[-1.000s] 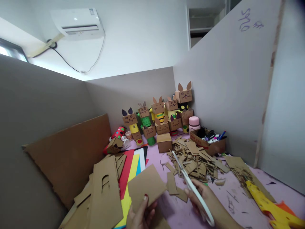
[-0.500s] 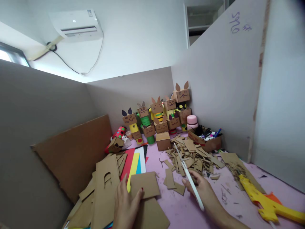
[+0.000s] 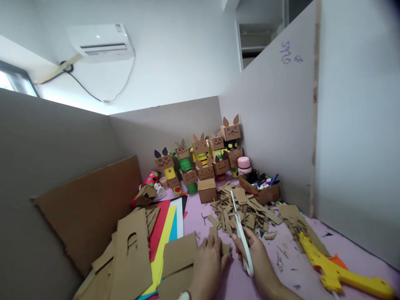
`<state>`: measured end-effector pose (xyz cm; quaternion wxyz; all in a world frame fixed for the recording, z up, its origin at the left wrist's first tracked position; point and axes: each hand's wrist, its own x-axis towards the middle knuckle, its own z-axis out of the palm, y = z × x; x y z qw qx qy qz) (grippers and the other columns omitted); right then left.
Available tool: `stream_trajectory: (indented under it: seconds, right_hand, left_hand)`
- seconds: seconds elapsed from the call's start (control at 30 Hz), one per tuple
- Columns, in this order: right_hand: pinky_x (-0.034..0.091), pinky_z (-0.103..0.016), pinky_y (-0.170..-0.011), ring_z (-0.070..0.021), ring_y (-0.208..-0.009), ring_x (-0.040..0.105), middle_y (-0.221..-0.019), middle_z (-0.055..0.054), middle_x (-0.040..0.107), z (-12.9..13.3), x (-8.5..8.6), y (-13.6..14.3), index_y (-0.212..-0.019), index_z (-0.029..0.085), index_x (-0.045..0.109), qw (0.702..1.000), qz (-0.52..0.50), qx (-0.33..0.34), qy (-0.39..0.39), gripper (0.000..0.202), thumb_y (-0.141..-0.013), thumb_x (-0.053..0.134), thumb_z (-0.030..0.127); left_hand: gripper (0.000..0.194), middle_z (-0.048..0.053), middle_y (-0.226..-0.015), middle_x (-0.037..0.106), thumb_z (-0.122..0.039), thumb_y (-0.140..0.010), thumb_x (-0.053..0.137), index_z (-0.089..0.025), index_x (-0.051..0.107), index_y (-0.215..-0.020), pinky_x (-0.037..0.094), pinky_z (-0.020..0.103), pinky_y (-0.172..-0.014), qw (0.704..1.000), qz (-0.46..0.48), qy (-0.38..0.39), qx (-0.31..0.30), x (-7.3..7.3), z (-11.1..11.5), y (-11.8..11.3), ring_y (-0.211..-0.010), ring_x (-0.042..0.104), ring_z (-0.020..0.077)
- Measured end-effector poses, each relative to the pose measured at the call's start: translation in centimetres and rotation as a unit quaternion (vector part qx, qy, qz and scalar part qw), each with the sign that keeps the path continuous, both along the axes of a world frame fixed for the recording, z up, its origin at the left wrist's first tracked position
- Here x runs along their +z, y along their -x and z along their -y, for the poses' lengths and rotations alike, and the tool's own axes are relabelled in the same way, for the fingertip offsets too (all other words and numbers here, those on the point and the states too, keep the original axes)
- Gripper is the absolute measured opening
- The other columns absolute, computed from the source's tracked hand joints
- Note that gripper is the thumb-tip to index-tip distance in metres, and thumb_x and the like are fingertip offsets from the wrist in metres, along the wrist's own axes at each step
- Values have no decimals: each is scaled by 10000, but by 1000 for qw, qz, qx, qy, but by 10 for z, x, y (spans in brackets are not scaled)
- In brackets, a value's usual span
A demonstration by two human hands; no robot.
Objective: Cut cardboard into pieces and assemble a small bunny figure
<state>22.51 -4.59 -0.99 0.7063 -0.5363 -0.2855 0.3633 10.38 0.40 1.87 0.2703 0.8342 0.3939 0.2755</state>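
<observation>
My right hand (image 3: 254, 256) is closed around the white-handled scissors (image 3: 242, 239), whose narrow metal blades point up and away over the scraps. My left hand (image 3: 208, 260) lies palm down on small cardboard pieces (image 3: 225, 248), with fingers stretched forward and thumb apart. Beneath the fingers the pieces are partly hidden. Left of that hand is a square cardboard piece (image 3: 179, 252), overlapping another cardboard sheet (image 3: 178, 283).
A heap of cardboard scraps (image 3: 250, 212) lies beyond my hands. To the right rests a yellow glue gun (image 3: 337, 271). Box-headed cardboard figures (image 3: 204, 171) stand at the back. Leftward are coloured paper (image 3: 162, 225) and a slotted cardboard sheet (image 3: 133, 258).
My left hand has moved right, from the square cardboard piece to the small pieces. The right hand still holds the scissors, now turned more upright. The view has shifted slightly.
</observation>
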Motion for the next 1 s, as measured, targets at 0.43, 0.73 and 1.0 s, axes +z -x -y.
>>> stream_trajectory:
  seconds: [0.43, 0.73, 1.0]
  right_hand:
    - [470, -253, -529, -139, -538, 554, -645, 16, 625, 2, 7, 4, -1023, 157, 527, 995, -13, 88, -42, 498, -612, 758, 320]
    - [404, -225, -443, -117, -427, 513, -534, 71, 584, 1, 9, 9, -1021, 159, 488, 993, -64, 94, -42, 474, -586, 676, 152]
    - [295, -172, -343, -68, -355, 386, -467, 116, 476, 1, 10, 5, -956, 167, 456, 995, -73, 68, -10, 403, -616, 663, 226]
  left_hand:
    - [274, 38, -730, 695, -430, -695, 619, -165, 648, -759, 450, 250, -540, 887, 358, 279, 81, 13, -9, 24, -623, 603, 191]
    - [293, 41, -769, 716, -363, -674, 680, -167, 650, -890, 494, 299, -691, 827, 413, 380, 34, 1, -7, 23, -736, 651, 200]
    - [307, 63, -741, 715, -410, -681, 658, -142, 651, -830, 472, 318, -746, 887, 362, 286, 29, -10, -19, 26, -807, 647, 236]
